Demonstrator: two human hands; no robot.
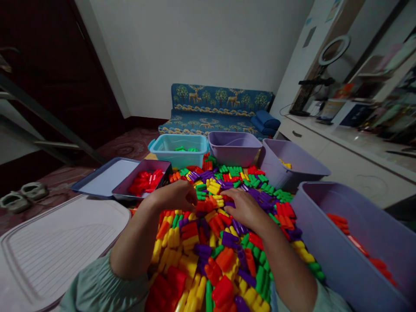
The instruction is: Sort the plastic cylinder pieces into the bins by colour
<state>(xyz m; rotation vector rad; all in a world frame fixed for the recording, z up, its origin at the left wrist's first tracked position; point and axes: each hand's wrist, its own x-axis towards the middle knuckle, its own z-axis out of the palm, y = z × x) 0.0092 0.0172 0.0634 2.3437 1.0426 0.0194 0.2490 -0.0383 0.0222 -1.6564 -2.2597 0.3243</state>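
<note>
"What stood around the person?"

"A patterned blue sofa (221, 115) against the far wall, a door (48, 65) and a metal frame (42, 113) on the left, a pair of shoes (24, 197) on the floor, and a white cabinet (308, 138) with a ring light (334, 50) on the right."

"Anything in the way?"

"A pale ribbed lid (71, 242) lay beside the left forearm, and bins hemmed in the far and right sides."

"What did they contain?"

"The turquoise bin (178, 161) had green pieces (186, 149). Next to it stood a middle purple bin (234, 152). The far-right purple bin (282, 177) showed a little yellow, and the near-right purple bin (328, 251) held red-orange pieces (338, 223). At left, a dark tray (164, 164) with red pieces (146, 181) sat against a flat blue-grey tray (107, 173)."

"And the loose blocks?"

"The mixed plastic blocks (225, 259) covered the worktop (151, 157), under and between the hands and back towards the person."

"How were the hands?"

"The left hand (184, 195) was bent down, fingers partly curled above the blocks; I couldn't tell whether it gripped one. The right hand (242, 206) was palm down, loosely spread, fingertips at a red block (226, 198); whether it had hold of anything, I couldn't tell."
</note>
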